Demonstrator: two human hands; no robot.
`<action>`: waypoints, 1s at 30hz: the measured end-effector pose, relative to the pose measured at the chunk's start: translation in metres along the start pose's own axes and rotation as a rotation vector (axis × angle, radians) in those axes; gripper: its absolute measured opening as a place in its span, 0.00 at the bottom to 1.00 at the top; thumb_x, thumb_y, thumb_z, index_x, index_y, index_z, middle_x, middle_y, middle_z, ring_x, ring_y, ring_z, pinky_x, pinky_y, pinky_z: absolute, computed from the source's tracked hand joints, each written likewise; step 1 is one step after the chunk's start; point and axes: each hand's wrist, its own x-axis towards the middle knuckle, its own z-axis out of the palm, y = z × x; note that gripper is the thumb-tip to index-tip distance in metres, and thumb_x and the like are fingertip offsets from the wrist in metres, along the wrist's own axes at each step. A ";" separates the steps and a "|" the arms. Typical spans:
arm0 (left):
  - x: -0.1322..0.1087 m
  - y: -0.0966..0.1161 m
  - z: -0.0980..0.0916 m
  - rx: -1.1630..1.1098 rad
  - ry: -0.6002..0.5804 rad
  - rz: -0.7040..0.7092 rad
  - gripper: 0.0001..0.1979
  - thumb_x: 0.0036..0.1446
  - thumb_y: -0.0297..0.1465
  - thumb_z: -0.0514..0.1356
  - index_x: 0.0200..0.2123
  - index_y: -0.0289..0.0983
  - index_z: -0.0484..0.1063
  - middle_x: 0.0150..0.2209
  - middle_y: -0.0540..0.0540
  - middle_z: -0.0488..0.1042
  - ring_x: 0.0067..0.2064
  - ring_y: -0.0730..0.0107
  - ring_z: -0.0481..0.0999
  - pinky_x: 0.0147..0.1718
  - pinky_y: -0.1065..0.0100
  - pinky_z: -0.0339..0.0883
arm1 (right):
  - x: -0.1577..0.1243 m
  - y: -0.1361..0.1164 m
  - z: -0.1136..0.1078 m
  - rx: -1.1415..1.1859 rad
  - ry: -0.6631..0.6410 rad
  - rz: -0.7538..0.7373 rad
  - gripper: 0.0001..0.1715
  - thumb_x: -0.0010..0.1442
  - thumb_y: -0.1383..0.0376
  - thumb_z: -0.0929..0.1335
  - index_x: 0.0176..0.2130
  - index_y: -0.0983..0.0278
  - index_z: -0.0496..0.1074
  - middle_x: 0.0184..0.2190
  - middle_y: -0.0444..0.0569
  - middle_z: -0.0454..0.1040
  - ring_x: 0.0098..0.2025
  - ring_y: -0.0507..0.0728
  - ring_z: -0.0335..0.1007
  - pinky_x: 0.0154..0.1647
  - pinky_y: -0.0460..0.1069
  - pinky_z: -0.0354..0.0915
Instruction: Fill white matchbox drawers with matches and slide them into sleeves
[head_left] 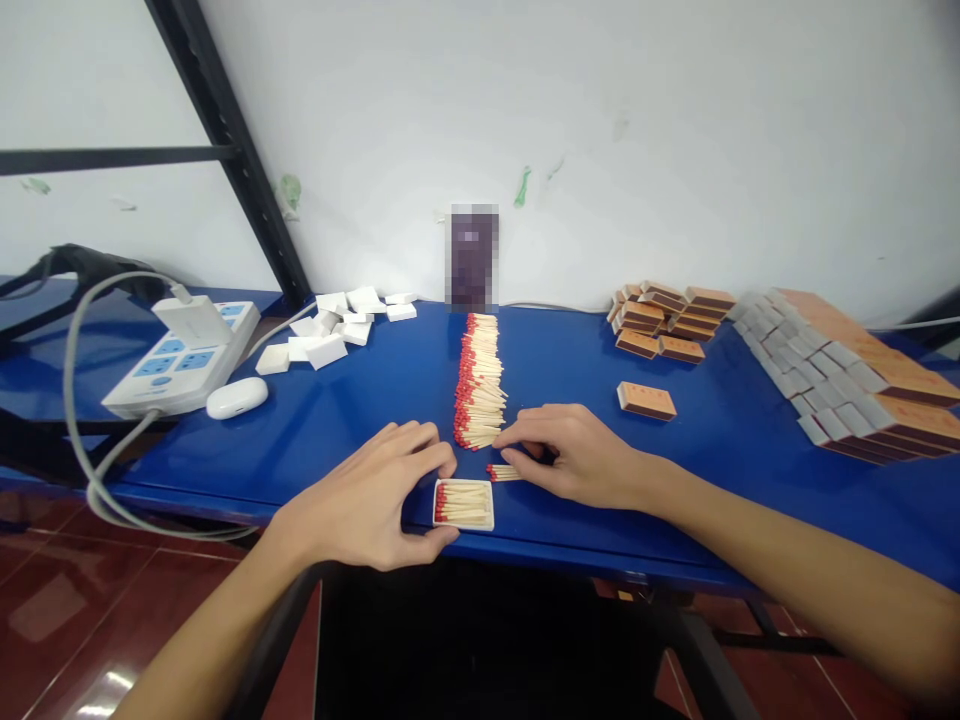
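Observation:
Near the table's front edge is a small white matchbox tray (493, 508) with red-headed matches (463, 502) lying inside. My left hand (375, 490) curves around its left side, index finger at the far edge and thumb at the near edge. My right hand (562, 450) is at the near end of a long row of loose matches (481, 385), its thumb and index finger drawn close together. A few separate matches (501, 472) stick out from beneath the right thumb; the other right fingers are partly hidden.
White empty trays (326, 350) lie heaped at the back left, near a power strip (180, 360) and a white earbud case (237, 398). A pixelated dark object (472, 258) leans on the wall. Orange matchboxes (646, 400) and stacked boxes (862, 390) stand right.

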 end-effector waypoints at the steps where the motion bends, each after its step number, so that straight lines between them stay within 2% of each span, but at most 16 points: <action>1: 0.000 0.000 0.000 -0.004 0.001 -0.003 0.16 0.50 0.39 0.62 0.40 0.41 0.64 0.41 0.48 0.66 0.44 0.60 0.66 0.48 0.57 0.60 | 0.000 0.000 0.000 -0.003 -0.006 -0.001 0.12 0.62 0.66 0.64 0.40 0.64 0.77 0.24 0.43 0.69 0.25 0.50 0.62 0.30 0.46 0.57; 3: -0.001 -0.001 0.002 -0.005 0.006 -0.008 0.21 0.50 0.41 0.62 0.46 0.42 0.64 0.45 0.47 0.67 0.48 0.57 0.66 0.53 0.54 0.59 | 0.001 -0.001 0.000 -0.013 -0.022 0.000 0.13 0.63 0.66 0.64 0.41 0.64 0.77 0.25 0.44 0.70 0.26 0.50 0.63 0.30 0.46 0.57; 6: -0.002 -0.002 0.004 0.022 0.000 -0.025 0.34 0.49 0.48 0.63 0.56 0.44 0.59 0.51 0.44 0.64 0.55 0.50 0.63 0.56 0.48 0.56 | 0.001 -0.002 -0.001 -0.026 -0.043 0.009 0.14 0.64 0.66 0.63 0.42 0.63 0.78 0.26 0.45 0.71 0.27 0.50 0.64 0.30 0.45 0.57; 9: -0.001 -0.004 0.005 0.046 -0.010 -0.055 0.42 0.48 0.53 0.62 0.63 0.46 0.54 0.52 0.42 0.63 0.55 0.48 0.63 0.55 0.44 0.57 | 0.001 -0.002 -0.001 -0.025 -0.054 0.011 0.14 0.64 0.66 0.63 0.43 0.63 0.77 0.26 0.45 0.71 0.26 0.50 0.64 0.29 0.45 0.56; 14: 0.000 -0.003 0.005 0.061 -0.005 -0.076 0.42 0.49 0.54 0.62 0.64 0.47 0.54 0.48 0.44 0.63 0.51 0.51 0.64 0.55 0.42 0.57 | 0.002 -0.002 -0.001 -0.021 -0.051 0.008 0.15 0.64 0.66 0.63 0.42 0.63 0.77 0.26 0.45 0.72 0.26 0.50 0.64 0.29 0.45 0.56; 21: 0.000 -0.003 0.005 0.048 -0.014 -0.066 0.42 0.49 0.53 0.62 0.64 0.48 0.53 0.47 0.45 0.62 0.50 0.54 0.64 0.55 0.44 0.57 | 0.002 -0.003 -0.001 -0.013 -0.044 -0.006 0.14 0.63 0.66 0.63 0.41 0.63 0.78 0.25 0.45 0.72 0.25 0.49 0.64 0.29 0.45 0.56; 30: 0.001 -0.004 0.005 0.052 -0.003 -0.049 0.42 0.49 0.54 0.62 0.64 0.47 0.55 0.45 0.45 0.63 0.47 0.55 0.65 0.54 0.45 0.58 | 0.002 -0.001 0.000 -0.015 -0.041 -0.011 0.16 0.64 0.66 0.63 0.47 0.62 0.76 0.27 0.45 0.73 0.26 0.49 0.65 0.30 0.45 0.57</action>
